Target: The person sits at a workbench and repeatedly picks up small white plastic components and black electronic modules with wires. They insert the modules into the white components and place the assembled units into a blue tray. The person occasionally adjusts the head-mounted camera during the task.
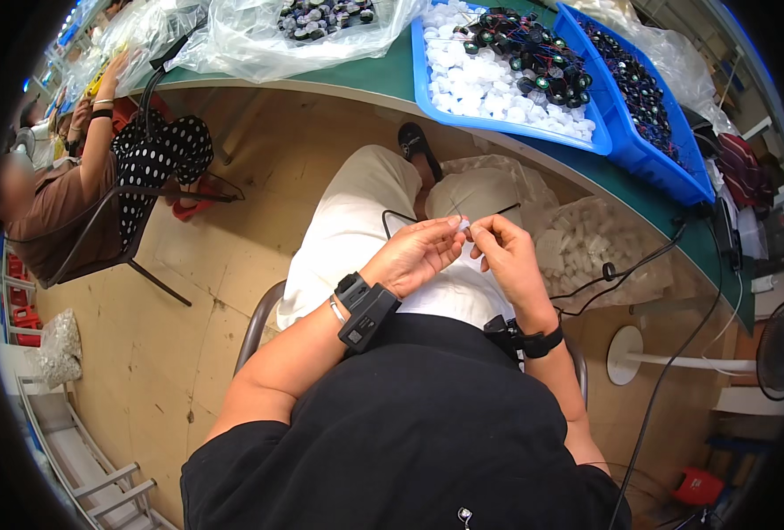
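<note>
Over my lap, my left hand pinches a small whitish translucent plastic piece between thumb and fingertips, its other fingers curled loosely. Thin wires seem to stick up from beside the piece. My right hand is right beside it, thumb and forefinger pressed together at the piece's right side. What those right fingertips grip is too small to make out. Ahead on the table, a blue tray holds many white plastic caps and a heap of black round parts with thin wires.
A deeper blue bin of small dark parts stands right of the tray on the green table. Bags of white pieces lie under it. Cables hang at right near a fan. At left another person sits working.
</note>
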Demonstrator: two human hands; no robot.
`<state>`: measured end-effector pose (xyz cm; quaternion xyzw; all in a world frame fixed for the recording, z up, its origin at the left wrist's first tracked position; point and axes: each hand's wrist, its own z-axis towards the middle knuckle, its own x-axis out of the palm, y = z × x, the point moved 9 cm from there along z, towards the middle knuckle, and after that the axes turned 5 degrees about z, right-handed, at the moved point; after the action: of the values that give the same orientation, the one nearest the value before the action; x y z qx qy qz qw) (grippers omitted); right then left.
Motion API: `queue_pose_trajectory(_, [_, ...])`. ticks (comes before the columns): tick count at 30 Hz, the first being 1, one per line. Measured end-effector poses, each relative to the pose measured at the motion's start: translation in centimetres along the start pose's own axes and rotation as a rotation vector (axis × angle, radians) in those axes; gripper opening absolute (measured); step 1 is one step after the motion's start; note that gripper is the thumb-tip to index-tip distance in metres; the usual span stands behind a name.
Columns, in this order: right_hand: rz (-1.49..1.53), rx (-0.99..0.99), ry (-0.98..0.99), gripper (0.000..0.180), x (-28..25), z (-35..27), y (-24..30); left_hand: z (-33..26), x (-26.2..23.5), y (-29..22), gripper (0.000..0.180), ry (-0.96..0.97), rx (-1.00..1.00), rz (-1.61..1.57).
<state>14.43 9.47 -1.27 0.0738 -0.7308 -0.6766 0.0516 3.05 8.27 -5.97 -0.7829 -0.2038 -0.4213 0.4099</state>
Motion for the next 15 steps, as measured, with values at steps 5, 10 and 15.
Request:
queue_pose_trajectory(5, [-0.162, -0.101, -0.039, 0.014, -0.4, 0.1, 0.2, 0.1, -0.1, 0.3, 0.018, 0.013, -0.008, 0.039])
queue_pose_trajectory(10, [-0.206, -0.141, -0.06, 0.012, -0.2, 0.1, 0.3, -0.1, 0.3, -0.2, 0.022, -0.022, 0.066, 0.197])
queue_pose_trajectory(15, [0.029, -0.007, 0.027, 0.013, 0.5, 0.1, -0.3, -0.6, 0.4, -1.3, 0.028, -0.066, 0.185, 0.336])
